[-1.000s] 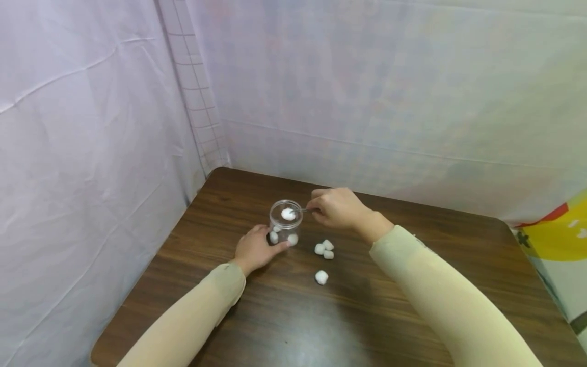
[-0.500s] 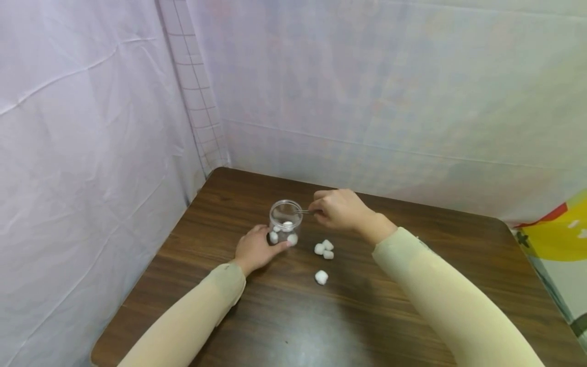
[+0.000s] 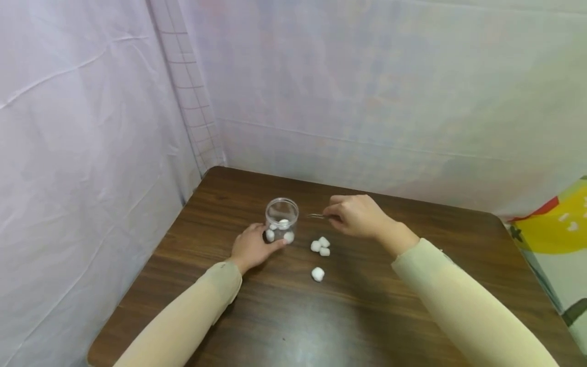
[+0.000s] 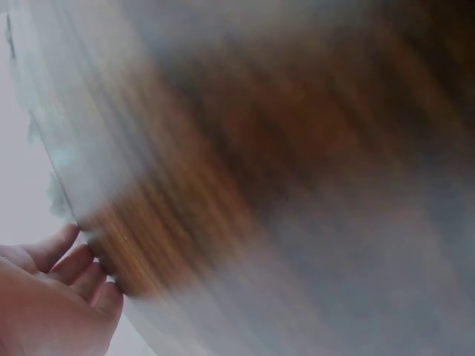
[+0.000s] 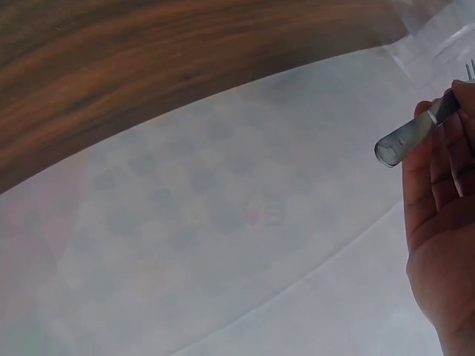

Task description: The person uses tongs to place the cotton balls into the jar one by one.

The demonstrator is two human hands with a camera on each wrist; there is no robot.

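My left hand grips the side of a clear round jar on the table, its thumb along the near side. Several white marshmallow-like pieces lie inside the jar. Right of the jar, my right hand pinches a small metal fork, whose bare tip points at the jar from a short way off. The right wrist view shows the rounded handle end sticking out past the fingers. In the left wrist view only the fingers show.
Three white pieces sit clustered right of the jar, and a single one lies nearer the front. The brown wooden table has white sheets behind it and at its left. A yellow and red print hangs at the right.
A white piece on the fork's tip over the jar has dropped into the jar. My right hand has drawn the fork off to the right. The left hand still holds the jar.
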